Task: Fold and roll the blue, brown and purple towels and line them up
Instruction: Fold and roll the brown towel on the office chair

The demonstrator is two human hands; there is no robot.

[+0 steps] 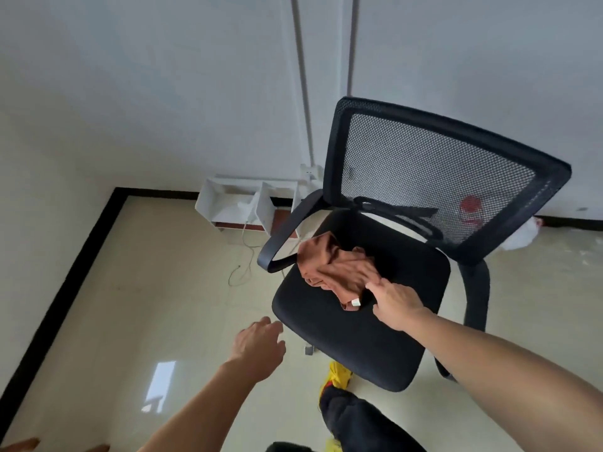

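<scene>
A crumpled brown towel (336,269) lies on the seat of a black mesh office chair (359,337), with a small white tag at its near corner. My right hand (396,305) reaches over the seat, its fingertips touching the towel's near right edge; whether they pinch the cloth I cannot tell. My left hand (261,342) hovers left of the seat's front edge, fingers apart and holding nothing. No blue or purple towel is in view.
The chair has curved black armrests (287,236) and a mesh backrest (437,181). A white open shelf unit (241,203) lies on the floor by the wall, with a loose cord (243,265) nearby. A white bag (522,236) sits behind the chair. My leg and yellow shoe (339,376) are below the seat.
</scene>
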